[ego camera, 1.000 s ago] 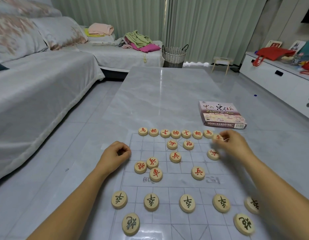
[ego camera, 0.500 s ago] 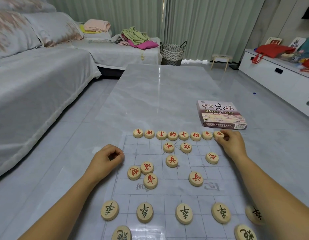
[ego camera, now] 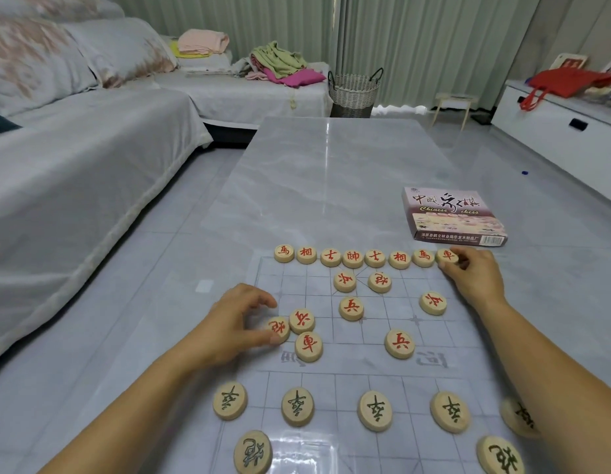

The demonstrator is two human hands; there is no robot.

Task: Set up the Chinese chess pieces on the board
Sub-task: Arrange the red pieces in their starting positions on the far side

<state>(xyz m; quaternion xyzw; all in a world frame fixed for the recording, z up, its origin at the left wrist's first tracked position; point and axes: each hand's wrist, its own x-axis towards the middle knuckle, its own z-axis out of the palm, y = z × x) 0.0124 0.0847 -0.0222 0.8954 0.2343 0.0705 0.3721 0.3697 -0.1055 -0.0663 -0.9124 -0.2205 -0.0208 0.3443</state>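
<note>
At the far right corner of the board (ego camera: 365,364), the right hand (ego camera: 475,278) pinches a red chariot piece (ego camera: 447,255) between thumb and fingertips, at the right end of the far row. The left hand (ego camera: 232,323) curls its thumb and fingers around a red cannon piece (ego camera: 279,328) at the board's left edge. That piece touches a red soldier (ego camera: 302,320), and a second red chariot (ego camera: 308,346) lies just beside both.

Seven more red pieces (ego camera: 353,258) sit side by side in the far row, left of the pinched chariot. Five loose red pieces (ego camera: 351,308) lie scattered over the far half of the grid.

Across the near half runs a row of five black soldiers (ego camera: 374,411), the rightmost partly hidden by the right forearm. Two black cannons (ego camera: 252,452) lie nearer still, one on each side.

The board is a clear sheet with a printed grid, flat on a grey marbled table (ego camera: 331,183). A chess box (ego camera: 451,217) rests on the table just beyond the right hand. A covered sofa (ego camera: 74,183) stands to the left, a woven basket (ego camera: 353,94) past the table's far end, and a white cabinet (ego camera: 553,131) with a red bag (ego camera: 567,85) to the right.
</note>
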